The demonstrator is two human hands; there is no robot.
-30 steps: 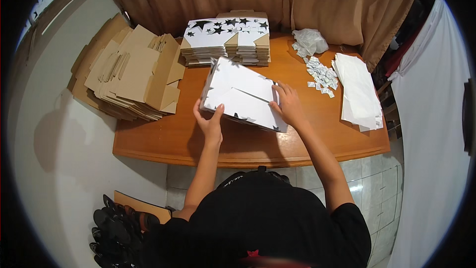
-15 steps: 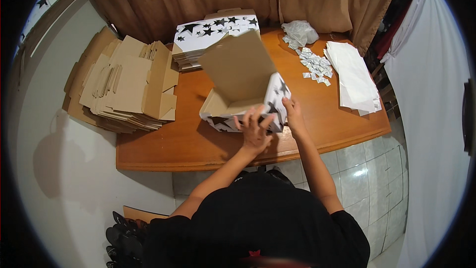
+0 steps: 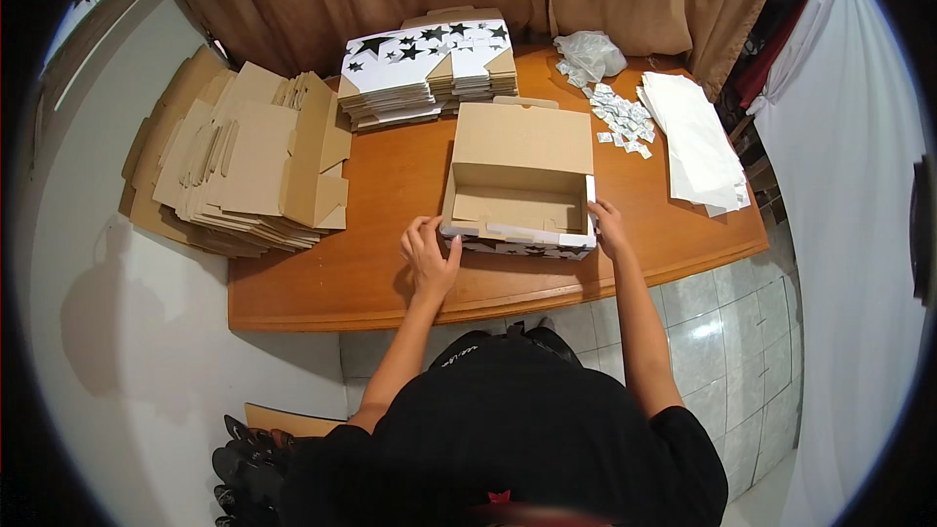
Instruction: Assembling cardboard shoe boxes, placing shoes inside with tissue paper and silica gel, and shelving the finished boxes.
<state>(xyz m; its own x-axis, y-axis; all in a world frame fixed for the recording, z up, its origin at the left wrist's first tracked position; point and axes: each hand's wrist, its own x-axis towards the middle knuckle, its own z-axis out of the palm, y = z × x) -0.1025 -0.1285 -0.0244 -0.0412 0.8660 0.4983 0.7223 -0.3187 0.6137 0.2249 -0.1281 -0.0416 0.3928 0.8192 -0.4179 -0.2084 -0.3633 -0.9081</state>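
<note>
Half a second ago the cardboard box (image 3: 520, 185) stood tipped with its lid reared up toward the camera; now it sits flat on the wooden table (image 3: 390, 185), open side up, lid laid back toward 12 o'clock, brown inside and white with black stars along its front wall. It rests near the table's front edge, about the middle of the view. At the box's 9 o'clock corner the left hand (image 3: 429, 256) lies palm down, fingers loosely curled with the tips against the box's lower left corner, clasping nothing; its forearm runs back to 6 o'clock, bent at the elbow. At the 3 o'clock corner the right hand (image 3: 607, 226) presses its fingers against the box's right front corner, a light touch more than a grasp, with the arm stretched nearly straight from the shoulder. Well off at 12 o'clock lies a stack of flat star-printed box blanks (image 3: 425, 66), and at 10 o'clock a heap of plain brown blanks (image 3: 244, 161) overhangs the table's left end. Toward 1 o'clock sit a crumpled clear bag (image 3: 589, 56), scattered small white packets (image 3: 623, 119), and a pile of white sheets (image 3: 698, 141).
</note>
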